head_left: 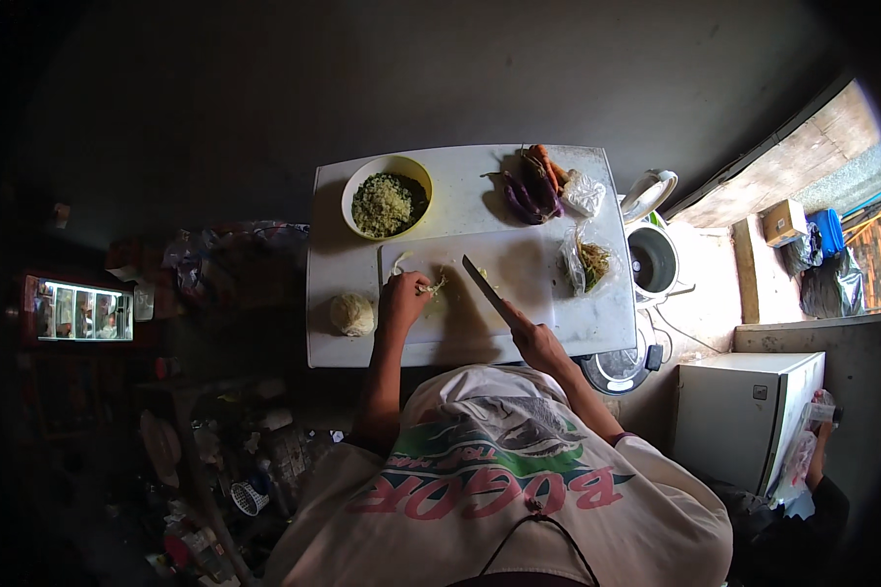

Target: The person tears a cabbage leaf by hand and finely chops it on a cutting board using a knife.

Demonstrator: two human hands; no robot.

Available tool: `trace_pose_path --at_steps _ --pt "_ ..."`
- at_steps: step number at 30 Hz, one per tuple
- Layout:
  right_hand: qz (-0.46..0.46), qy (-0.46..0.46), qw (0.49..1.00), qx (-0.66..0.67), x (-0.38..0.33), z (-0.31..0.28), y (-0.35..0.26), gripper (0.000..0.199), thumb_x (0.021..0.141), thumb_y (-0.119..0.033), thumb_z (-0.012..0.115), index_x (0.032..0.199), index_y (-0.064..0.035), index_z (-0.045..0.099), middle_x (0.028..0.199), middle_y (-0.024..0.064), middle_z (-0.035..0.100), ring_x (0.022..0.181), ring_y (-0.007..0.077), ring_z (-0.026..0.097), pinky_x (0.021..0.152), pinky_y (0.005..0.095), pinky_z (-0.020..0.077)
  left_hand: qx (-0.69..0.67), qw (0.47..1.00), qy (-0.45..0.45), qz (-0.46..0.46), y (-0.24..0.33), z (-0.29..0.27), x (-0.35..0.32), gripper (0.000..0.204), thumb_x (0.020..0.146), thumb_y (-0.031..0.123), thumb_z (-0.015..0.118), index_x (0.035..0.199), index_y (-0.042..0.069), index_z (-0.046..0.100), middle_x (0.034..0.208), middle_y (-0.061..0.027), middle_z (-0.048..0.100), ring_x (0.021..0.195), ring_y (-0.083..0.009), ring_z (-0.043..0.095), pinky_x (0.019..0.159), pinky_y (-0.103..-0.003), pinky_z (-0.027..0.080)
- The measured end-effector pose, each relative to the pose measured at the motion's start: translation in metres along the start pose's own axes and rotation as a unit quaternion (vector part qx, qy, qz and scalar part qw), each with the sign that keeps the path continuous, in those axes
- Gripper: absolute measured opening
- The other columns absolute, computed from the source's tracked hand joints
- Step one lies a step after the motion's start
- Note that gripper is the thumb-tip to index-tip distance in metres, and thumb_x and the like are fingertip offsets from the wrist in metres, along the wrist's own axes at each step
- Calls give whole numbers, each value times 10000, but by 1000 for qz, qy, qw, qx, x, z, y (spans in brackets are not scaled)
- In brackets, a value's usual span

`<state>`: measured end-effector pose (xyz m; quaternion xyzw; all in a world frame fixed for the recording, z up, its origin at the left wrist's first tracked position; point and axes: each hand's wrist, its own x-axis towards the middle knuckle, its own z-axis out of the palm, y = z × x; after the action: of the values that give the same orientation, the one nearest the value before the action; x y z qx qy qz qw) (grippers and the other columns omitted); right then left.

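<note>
Gripped knife [486, 287] in right fingers [521, 327], pinched pale shreds [434, 288] in left fingers [417, 281] over board [529, 262]; risked nick from knife slipping.

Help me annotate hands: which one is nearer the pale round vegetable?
Left. The left hand sits just right of the pale round vegetable; the right hand, holding the knife, is much farther right.

Counted on the table [336, 264]: one bowl [413, 171], far left corner; one cutting board [531, 264], toward near edge; one knife [484, 281] above it; one round pale vegetable [351, 314], near left corner; two plastic bags [584, 194], toward right edge; purple eggplants [521, 201], far edge, apparently two, overlapping.
</note>
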<state>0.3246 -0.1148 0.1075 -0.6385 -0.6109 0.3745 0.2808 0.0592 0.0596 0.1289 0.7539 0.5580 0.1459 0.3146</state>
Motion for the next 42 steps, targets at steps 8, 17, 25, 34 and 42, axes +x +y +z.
trace_pose_path --at_steps 8,17,25,34,42 --pt "6 -33 999 6 -2 -7 -2 700 894 -38 510 1543 -228 331 876 281 671 795 467 658 736 537 497 -130 990 17 44 7 -2 -3 183 786 49 753 965 31 718 953 -123 709 756 -234 707 694 -330 550" --pt "8 -63 998 -9 -1 -7 0 668 912 -57 494 1539 -228 335 944 296 671 849 488 651 751 550 494 27 994 64 83 -10 40 -24 312 730 133 820 1012 56 711 1126 -66 645 1060 -293 622 894 -391 509" --pt "-16 -52 998 -6 -6 -9 2 698 895 -40 516 1541 -223 331 883 273 674 797 478 652 728 547 489 5 994 98 39 3 55 -23 339 763 172 812 1070 69 712 1076 -99 660 1062 -309 613 888 -403 501" --pt "-19 -59 998 -21 -8 -17 3 704 887 -46 526 1541 -222 333 839 270 669 769 466 657 706 542 494 101 973 180 105 -10 86 1 110 784 76 727 891 74 706 891 -99 683 914 -315 594 813 -426 488" --pt "-27 -51 998 -32 -8 -26 10 699 901 -69 531 1544 -245 321 803 269 660 739 478 647 683 552 497 71 976 160 129 8 86 5 90 761 49 715 842 55 675 838 -109 671 872 -320 602 794 -429 491"
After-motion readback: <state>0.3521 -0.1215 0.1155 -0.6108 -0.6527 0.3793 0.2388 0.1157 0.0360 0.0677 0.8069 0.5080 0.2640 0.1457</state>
